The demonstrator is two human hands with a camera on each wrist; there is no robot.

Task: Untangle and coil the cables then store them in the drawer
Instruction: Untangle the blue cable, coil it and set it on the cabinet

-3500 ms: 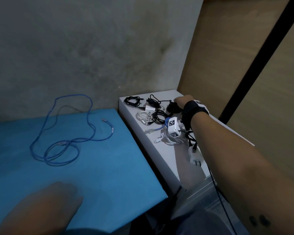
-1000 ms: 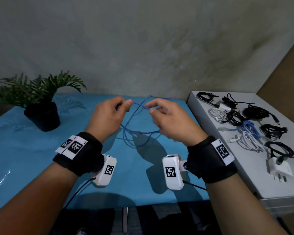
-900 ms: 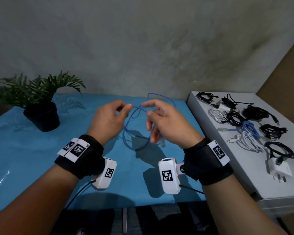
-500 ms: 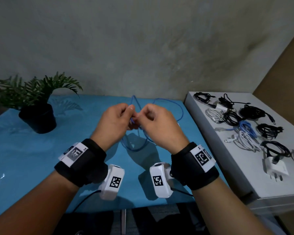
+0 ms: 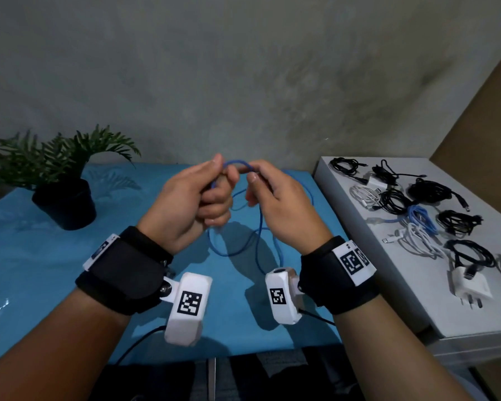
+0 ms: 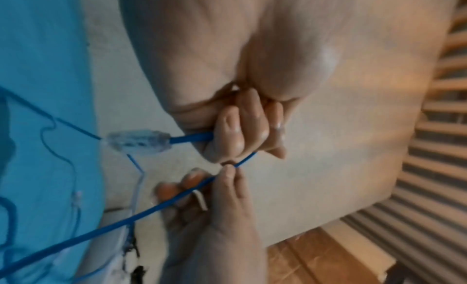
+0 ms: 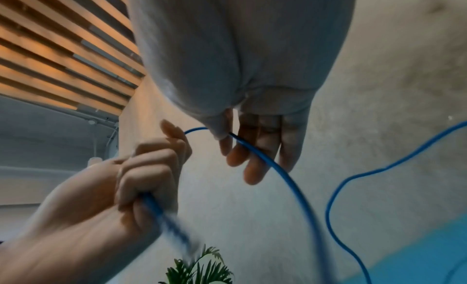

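Observation:
A thin blue cable (image 5: 259, 227) hangs in loops between my hands above the blue table (image 5: 41, 270). My left hand (image 5: 197, 195) has its fingers curled round one end of the blue cable (image 6: 192, 137), whose clear plug (image 6: 137, 142) sticks out below the fist. My right hand (image 5: 268, 192) pinches the blue cable (image 7: 252, 152) between thumb and forefinger a little to the right. A short arc of cable bridges the two hands. The rest trails down onto the table.
A white cabinet top (image 5: 411, 285) at the right carries several coiled black, white and blue cables (image 5: 420, 218) and a white charger (image 5: 469, 285). A potted plant (image 5: 61, 180) stands at the table's back left. A grey wall lies behind.
My hands have risen and drawn slightly apart. The left hand has closed into a fist on the cable end, and the right has slid along the cable.

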